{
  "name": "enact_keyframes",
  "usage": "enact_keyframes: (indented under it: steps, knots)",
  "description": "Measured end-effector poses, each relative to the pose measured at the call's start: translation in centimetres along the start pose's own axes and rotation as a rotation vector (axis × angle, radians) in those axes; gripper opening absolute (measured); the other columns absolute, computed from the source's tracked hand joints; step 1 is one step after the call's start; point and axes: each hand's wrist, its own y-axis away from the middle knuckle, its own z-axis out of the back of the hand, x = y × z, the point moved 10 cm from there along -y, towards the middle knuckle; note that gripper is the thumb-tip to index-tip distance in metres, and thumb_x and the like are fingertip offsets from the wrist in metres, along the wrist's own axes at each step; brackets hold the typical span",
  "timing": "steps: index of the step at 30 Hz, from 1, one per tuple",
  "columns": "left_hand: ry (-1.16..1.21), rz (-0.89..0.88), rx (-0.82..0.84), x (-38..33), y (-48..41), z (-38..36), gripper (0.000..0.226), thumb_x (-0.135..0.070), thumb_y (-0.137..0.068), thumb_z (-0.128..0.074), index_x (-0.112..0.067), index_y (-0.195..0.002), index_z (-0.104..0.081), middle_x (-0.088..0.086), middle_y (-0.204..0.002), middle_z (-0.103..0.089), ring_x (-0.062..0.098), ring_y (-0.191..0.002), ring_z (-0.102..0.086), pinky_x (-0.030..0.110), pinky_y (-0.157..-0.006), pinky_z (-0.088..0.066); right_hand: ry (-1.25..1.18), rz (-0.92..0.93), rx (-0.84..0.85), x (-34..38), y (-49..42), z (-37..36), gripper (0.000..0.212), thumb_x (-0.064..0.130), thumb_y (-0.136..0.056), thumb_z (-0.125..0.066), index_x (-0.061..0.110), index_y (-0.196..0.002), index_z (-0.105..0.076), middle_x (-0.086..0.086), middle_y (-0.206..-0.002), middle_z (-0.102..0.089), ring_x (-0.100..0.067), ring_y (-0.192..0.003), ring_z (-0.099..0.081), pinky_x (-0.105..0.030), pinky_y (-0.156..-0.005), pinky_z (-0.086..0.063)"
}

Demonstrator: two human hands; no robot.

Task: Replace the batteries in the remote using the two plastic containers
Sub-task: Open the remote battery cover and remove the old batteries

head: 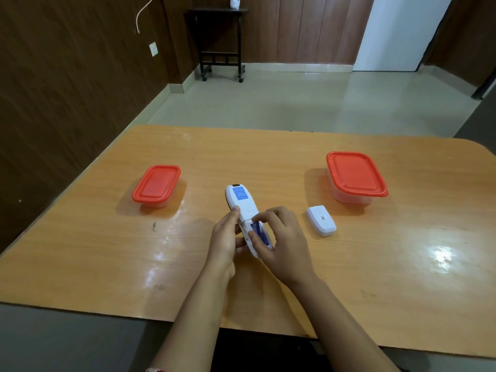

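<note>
White pot (pixel 234 1) on dark side table (pixel 214 11)

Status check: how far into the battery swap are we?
Done: the battery cover is off and lies on the table, right of the remote. In hand: the left hand holds the remote while the right hand pinches a blue battery in the open compartment. Left: the left container and right container are both lidded shut, so removing old batteries, fitting new ones and refitting the cover remain.
</note>
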Motion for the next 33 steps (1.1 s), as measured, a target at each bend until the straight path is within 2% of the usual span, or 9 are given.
enact_keyframes:
  steps: [4,8,10,14,17,23,28,31,33]
  knots:
    - [0.029,0.009,-0.041,0.0,-0.3,0.8,0.038,-0.04,-0.097,-0.043,-0.017,-0.125,-0.056,0.013,-0.104,-0.071,0.023,-0.074,-0.071,0.031,-0.056,-0.056,-0.287,-0.108,0.023,-1.0,-0.2,0.2,0.017,0.021,-0.081,-0.067,0.023,-0.096,-0.059,0.01,-0.086,-0.06,-0.009,-0.078,-0.053,-0.022,-0.069,-0.044]
    - [0.05,0.002,-0.077,-0.1,-0.5,1.3,0.031,-0.04,-0.097,-0.043,-0.021,-0.119,-0.056,0.011,-0.104,-0.072,0.023,-0.075,-0.072,0.033,-0.057,-0.059,-0.472,-0.286,-0.085,-3.7,-0.5,1.7,0.017,0.013,-0.079,-0.071,0.021,-0.09,-0.059,0.006,-0.077,-0.065,-0.014,-0.071,-0.059,-0.02,-0.064,-0.045]
    - [0.034,-0.002,-0.077,-0.1,-0.6,1.3,0.032,-0.041,-0.097,-0.043,-0.023,-0.119,-0.057,0.011,-0.107,-0.072,0.026,-0.083,-0.072,0.036,-0.064,-0.058,-0.406,-0.402,-0.12,-6.0,-0.3,2.6,0.017,0.015,-0.08,-0.071,0.021,-0.09,-0.059,0.008,-0.072,-0.067,-0.015,-0.069,-0.06,-0.023,-0.063,-0.046]
    - [0.009,0.0,-0.057,-0.1,-0.5,1.1,0.032,-0.04,-0.097,-0.043,-0.023,-0.119,-0.059,0.01,-0.109,-0.072,0.025,-0.085,-0.072,0.035,-0.066,-0.057,-0.018,-0.535,-0.061,-10.3,0.5,3.8,0.018,0.024,-0.078,-0.07,0.027,-0.09,-0.057,0.014,-0.075,-0.065,-0.014,-0.071,-0.06,-0.029,-0.06,-0.04]
    - [-0.015,-0.007,-0.046,-0.1,-0.4,0.9,0.031,-0.041,-0.097,-0.042,-0.025,-0.117,-0.059,0.009,-0.109,-0.072,0.026,-0.087,-0.072,0.037,-0.071,-0.057,0.076,-0.602,-0.054,-12.0,1.0,4.1,0.013,0.027,-0.079,-0.067,0.026,-0.088,-0.059,0.018,-0.074,-0.063,-0.016,-0.08,-0.063,-0.029,-0.062,-0.041]
    - [-0.076,-0.003,-0.022,-0.1,-0.3,0.5,0.025,-0.044,-0.097,-0.041,-0.032,-0.104,-0.062,0.006,-0.106,-0.074,0.026,-0.088,-0.072,0.045,-0.085,-0.054,0.192,-0.548,-0.058,-12.1,0.8,4.0,0.004,0.025,-0.085,-0.058,0.026,-0.088,-0.06,0.012,-0.09,-0.067,-0.017,-0.09,-0.058,-0.029,-0.06,-0.039]
    - [-0.102,-0.004,0.008,-0.1,0.0,0.2,0.027,-0.045,-0.096,-0.042,-0.033,-0.106,-0.064,0.006,-0.104,-0.074,0.028,-0.094,-0.071,0.047,-0.09,-0.052,0.326,-0.538,0.036,-11.8,0.8,3.1,0.02,0.024,-0.088,-0.056,0.021,-0.106,-0.064,0.006,-0.112,-0.061,-0.022,-0.105,-0.05,-0.03,-0.065,-0.042]
    - [-0.095,-0.012,0.013,-0.4,0.1,0.2,0.034,-0.049,-0.095,-0.043,-0.03,-0.113,-0.064,0.004,-0.105,-0.074,0.025,-0.094,-0.071,0.043,-0.087,-0.053,0.256,-0.495,-0.023,-10.4,0.4,3.4,0.02,0.023,-0.087,-0.059,0.02,-0.106,-0.065,0.004,-0.109,-0.062,-0.022,-0.105,-0.051,-0.031,-0.071,-0.043]
    - [-0.089,-0.017,0.006,-0.5,0.0,0.4,0.034,-0.05,-0.094,-0.044,-0.03,-0.115,-0.063,0.002,-0.103,-0.075,0.022,-0.095,-0.071,0.042,-0.088,-0.053,0.137,-0.357,-0.067,-7.9,-0.3,3.3,0.019,0.02,-0.085,-0.061,0.022,-0.104,-0.063,0.007,-0.103,-0.065,-0.015,-0.096,-0.052,-0.026,-0.076,-0.043]
